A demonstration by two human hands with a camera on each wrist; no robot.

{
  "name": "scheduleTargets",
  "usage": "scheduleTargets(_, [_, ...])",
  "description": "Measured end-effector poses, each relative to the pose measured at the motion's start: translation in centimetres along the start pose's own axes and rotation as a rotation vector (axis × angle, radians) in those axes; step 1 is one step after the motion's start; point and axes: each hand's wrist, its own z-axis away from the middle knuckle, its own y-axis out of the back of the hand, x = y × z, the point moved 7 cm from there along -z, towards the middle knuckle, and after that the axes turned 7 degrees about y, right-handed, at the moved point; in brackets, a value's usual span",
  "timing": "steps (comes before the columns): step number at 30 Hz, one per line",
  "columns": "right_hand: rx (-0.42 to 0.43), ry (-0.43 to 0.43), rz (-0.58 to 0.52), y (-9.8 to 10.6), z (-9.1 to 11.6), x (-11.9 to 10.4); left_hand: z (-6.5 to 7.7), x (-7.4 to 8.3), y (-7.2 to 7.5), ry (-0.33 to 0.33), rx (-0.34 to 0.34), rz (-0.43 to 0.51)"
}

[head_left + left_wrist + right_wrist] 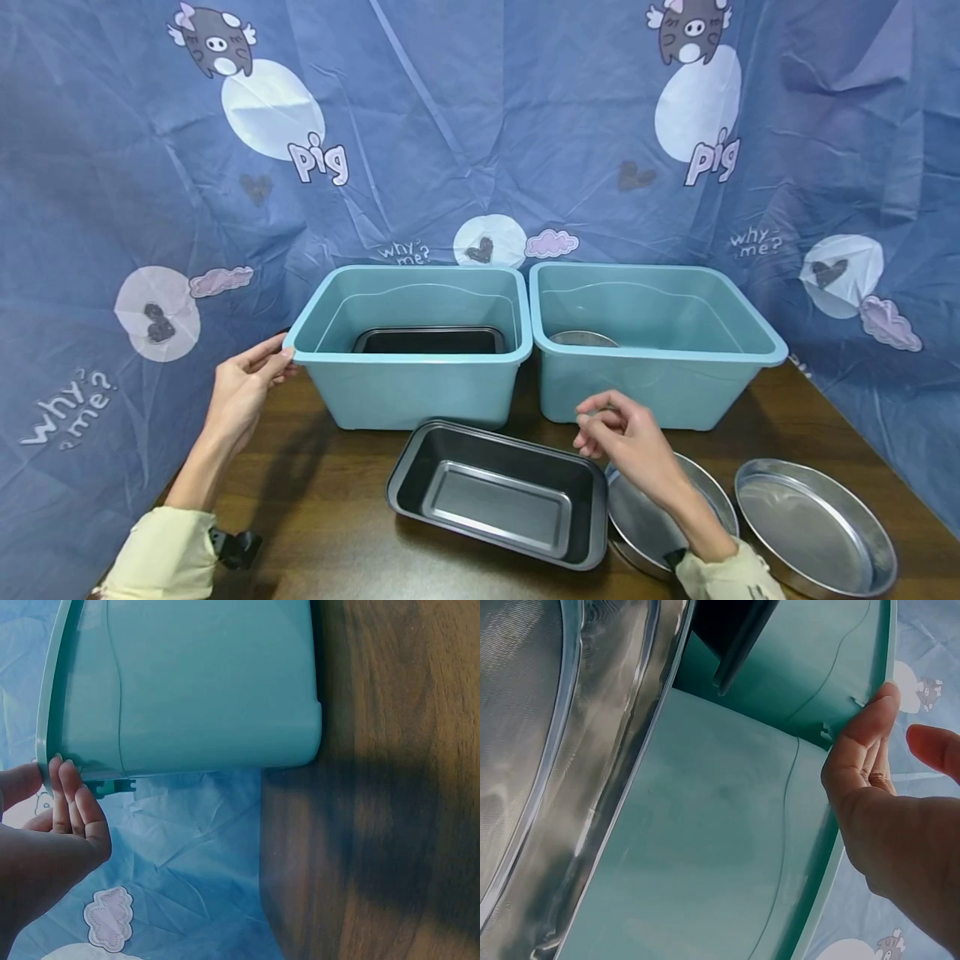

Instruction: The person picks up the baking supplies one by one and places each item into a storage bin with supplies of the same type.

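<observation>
Two light-blue plastic bins stand side by side on a wooden table in the head view. My left hand (pixel 243 387) pinches the near left corner of the left bin's (pixel 408 392) rim; the left wrist view shows thumb and fingers on either side of that rim. In that bin sits a dark rectangular pan (pixel 431 341), partly hidden by the front wall. Over a round metal pan (pixel 648 525), in front of the right bin (pixel 637 379), my right hand (pixel 633 442) hovers holding nothing, fingers loosely bent and thumb apart. A dark loaf pan (pixel 495 504) lies before the left bin.
A second round metal pan (pixel 813 529) lies at the right edge of the table (pixel 330 533). Inside the right bin, part of another round metal piece (pixel 585 338) shows above the front rim. A blue printed cloth (pixel 465 125) hangs behind and along both sides.
</observation>
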Motion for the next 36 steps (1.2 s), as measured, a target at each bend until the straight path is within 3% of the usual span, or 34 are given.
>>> scheduleTargets(20, [-0.027,-0.098,-0.024,1.2,3.7,1.1,0.2,0.2,0.0,-0.013,0.002,0.021])
scheduleTargets(30, [-0.071,-0.065,0.012,1.2,5.3,1.7,0.3,0.3,-0.2,-0.016,0.000,0.023])
scheduleTargets(36, [-0.087,-0.100,-0.002,1.1,6.2,2.3,0.2,0.2,-0.2,-0.008,0.003,0.023])
